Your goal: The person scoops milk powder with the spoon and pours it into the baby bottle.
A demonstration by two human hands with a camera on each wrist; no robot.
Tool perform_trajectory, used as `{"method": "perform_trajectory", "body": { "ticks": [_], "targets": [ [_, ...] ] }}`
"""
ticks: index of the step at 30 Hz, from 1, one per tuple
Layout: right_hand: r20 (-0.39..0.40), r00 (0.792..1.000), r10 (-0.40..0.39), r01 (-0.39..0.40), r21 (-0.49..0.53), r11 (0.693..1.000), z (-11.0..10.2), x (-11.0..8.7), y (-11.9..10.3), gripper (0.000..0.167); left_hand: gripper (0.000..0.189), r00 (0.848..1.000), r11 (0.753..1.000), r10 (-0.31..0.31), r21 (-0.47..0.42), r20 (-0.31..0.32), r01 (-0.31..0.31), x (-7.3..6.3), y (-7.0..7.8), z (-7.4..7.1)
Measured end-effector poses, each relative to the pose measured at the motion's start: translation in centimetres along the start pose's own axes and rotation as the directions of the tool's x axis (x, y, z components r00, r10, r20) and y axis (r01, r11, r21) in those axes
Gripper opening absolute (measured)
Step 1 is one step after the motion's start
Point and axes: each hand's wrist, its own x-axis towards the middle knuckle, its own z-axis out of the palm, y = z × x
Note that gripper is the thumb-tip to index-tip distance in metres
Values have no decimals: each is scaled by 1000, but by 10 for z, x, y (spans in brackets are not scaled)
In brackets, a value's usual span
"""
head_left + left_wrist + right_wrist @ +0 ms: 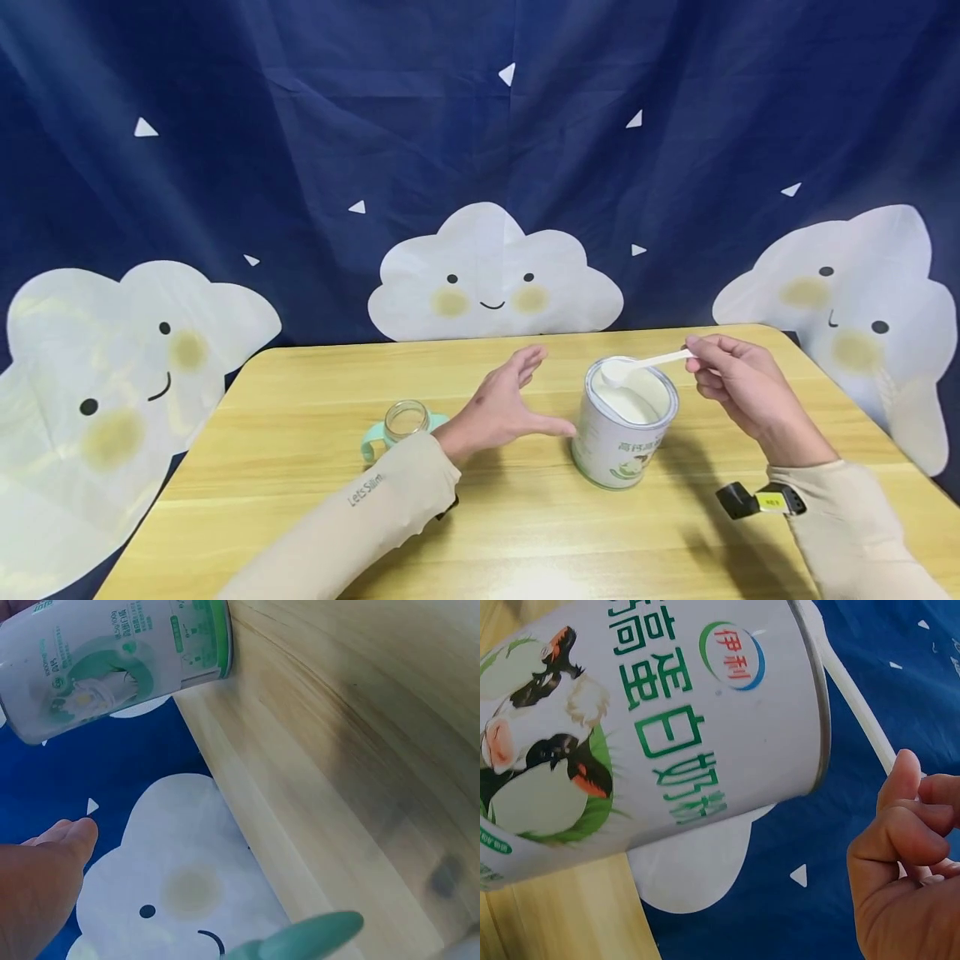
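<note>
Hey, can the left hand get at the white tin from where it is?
Probably yes: the left hand is free and right beside the white tin, with nothing visible between them.

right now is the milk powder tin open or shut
Open. The head view shows the tin with no lid on, pale powder visible inside, and the right hand holding a white scoop at the rim.

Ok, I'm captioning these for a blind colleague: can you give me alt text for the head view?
A right hand holds a white scoop over an open can of white powder on a wooden table. The left hand is beside the can, with a green-handled bottle farther left; a blue backdrop with smiling clouds hangs behind.
</note>
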Motion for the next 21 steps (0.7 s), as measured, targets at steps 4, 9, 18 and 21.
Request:
{"method": "perform_trajectory", "body": {
  "ticks": [4, 9, 18, 21],
  "targets": [
    [10, 1000, -2, 2, -9, 1000, 5, 2, 0, 17, 114, 1000, 1000, 0, 2, -10, 0, -2, -1, -5],
    [7, 1000, -6, 6, -32, 999, 12, 3, -2, 17, 115, 1000, 1000, -14, 12, -10, 15, -6, -1, -14],
    [-11, 1000, 1, -2, -43, 999, 21, 7, -4, 18, 116, 999, 999, -40, -4, -30, 40, -14, 3, -30],
    [-5, 1000, 4, -4, -39, 999, 25, 8, -3, 20, 115, 999, 999, -40, -1, -34, 40, -16, 3, -35]
  ]
}}
